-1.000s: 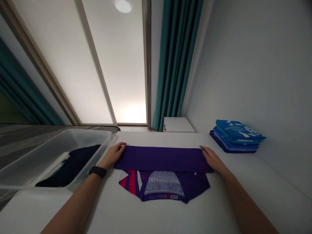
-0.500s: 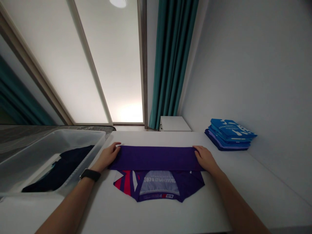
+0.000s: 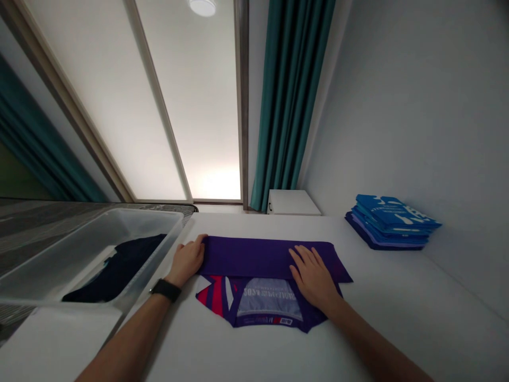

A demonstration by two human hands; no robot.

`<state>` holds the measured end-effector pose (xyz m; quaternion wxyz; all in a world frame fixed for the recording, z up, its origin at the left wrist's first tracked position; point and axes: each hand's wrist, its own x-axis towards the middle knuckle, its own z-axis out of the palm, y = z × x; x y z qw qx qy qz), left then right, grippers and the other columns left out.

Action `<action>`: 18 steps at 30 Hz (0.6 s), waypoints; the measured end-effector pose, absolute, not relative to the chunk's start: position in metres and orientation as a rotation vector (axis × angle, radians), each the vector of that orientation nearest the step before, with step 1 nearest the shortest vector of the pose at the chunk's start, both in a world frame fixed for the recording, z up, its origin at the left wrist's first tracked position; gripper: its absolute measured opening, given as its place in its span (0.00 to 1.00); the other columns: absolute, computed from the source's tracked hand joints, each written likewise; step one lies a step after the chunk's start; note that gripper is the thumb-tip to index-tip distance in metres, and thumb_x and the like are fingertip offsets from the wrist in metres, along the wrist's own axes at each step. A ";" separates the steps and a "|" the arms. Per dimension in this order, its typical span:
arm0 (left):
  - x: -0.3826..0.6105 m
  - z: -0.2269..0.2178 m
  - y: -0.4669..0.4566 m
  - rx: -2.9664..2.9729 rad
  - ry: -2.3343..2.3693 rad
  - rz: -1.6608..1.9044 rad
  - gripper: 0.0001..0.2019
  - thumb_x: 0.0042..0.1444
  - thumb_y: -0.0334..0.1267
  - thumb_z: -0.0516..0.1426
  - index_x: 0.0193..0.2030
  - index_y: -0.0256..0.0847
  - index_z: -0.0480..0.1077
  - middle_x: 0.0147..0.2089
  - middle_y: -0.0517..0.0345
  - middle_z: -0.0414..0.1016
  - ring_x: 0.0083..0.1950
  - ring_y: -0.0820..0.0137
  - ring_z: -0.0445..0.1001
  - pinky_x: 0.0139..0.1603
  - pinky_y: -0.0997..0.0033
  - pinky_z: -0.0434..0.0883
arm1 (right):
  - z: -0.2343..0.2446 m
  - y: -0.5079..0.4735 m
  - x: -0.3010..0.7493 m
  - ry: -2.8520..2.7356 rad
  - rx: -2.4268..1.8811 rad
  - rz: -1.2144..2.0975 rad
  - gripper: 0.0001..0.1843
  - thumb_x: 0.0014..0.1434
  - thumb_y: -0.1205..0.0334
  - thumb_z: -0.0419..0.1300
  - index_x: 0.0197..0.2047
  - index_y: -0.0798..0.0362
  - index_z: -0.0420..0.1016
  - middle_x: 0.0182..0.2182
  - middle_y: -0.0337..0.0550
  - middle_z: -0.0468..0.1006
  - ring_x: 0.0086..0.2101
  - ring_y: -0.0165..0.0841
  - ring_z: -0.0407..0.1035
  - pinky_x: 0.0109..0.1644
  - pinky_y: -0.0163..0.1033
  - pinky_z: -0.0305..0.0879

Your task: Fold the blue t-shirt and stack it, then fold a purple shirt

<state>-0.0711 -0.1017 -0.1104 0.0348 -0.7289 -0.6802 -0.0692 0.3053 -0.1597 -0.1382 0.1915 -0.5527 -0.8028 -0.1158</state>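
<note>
A purple shirt (image 3: pixel 254 258) lies on the white table, its far part folded over into a flat band. Below that band its grey printed panel, red stripes and collar edge still show. At the band's left end my left hand (image 3: pixel 188 261), with a black watch on the wrist, is closed on the far left corner; the thumb and fingertips are partly hidden. My right hand (image 3: pixel 313 275) rests flat on the right part of the band, fingers spread and holding nothing.
Left of the shirt stands a clear plastic bin (image 3: pixel 131 215) with a dark garment (image 3: pixel 123 268) inside. A stack of folded blue and purple shirts (image 3: pixel 392 223) sits at the right by the wall. A small white cabinet (image 3: pixel 293 202) is beyond the table's far edge.
My right hand has let go of the band's right end and moved left onto its top, fingers now spread. My left hand keeps its place at the left corner. The view has shifted slightly.
</note>
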 end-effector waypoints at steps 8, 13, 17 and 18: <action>-0.070 -0.109 -0.104 -2.254 -2.032 -0.211 0.21 0.67 0.36 0.38 0.62 0.39 0.59 0.42 0.46 0.79 0.44 0.58 0.77 0.46 0.59 0.62 | -0.149 -0.162 0.309 -2.289 -1.594 -0.347 0.25 0.68 0.55 0.42 0.62 0.53 0.67 0.60 0.52 0.69 0.61 0.42 0.60 0.66 0.53 0.52; -0.073 -0.109 -0.100 -2.223 -2.009 -0.231 0.20 0.67 0.39 0.40 0.60 0.39 0.62 0.44 0.46 0.78 0.48 0.57 0.75 0.48 0.58 0.63 | -0.150 -0.156 0.314 -2.237 -1.606 -0.331 0.25 0.69 0.55 0.42 0.62 0.51 0.66 0.60 0.51 0.69 0.60 0.42 0.60 0.66 0.53 0.51; -0.073 -0.104 -0.092 -2.183 -1.834 -0.402 0.21 0.66 0.40 0.41 0.60 0.40 0.64 0.54 0.43 0.72 0.55 0.54 0.68 0.51 0.57 0.63 | -0.144 -0.137 0.342 -2.132 -1.655 -0.322 0.24 0.68 0.59 0.41 0.59 0.51 0.69 0.56 0.50 0.72 0.58 0.42 0.63 0.65 0.54 0.52; -0.071 -0.102 -0.090 -2.222 -1.772 -0.425 0.21 0.66 0.39 0.41 0.60 0.41 0.64 0.55 0.44 0.71 0.56 0.55 0.67 0.52 0.57 0.63 | -0.142 -0.131 0.351 -2.125 -1.665 -0.317 0.23 0.67 0.61 0.41 0.57 0.52 0.70 0.55 0.51 0.73 0.57 0.42 0.63 0.64 0.54 0.52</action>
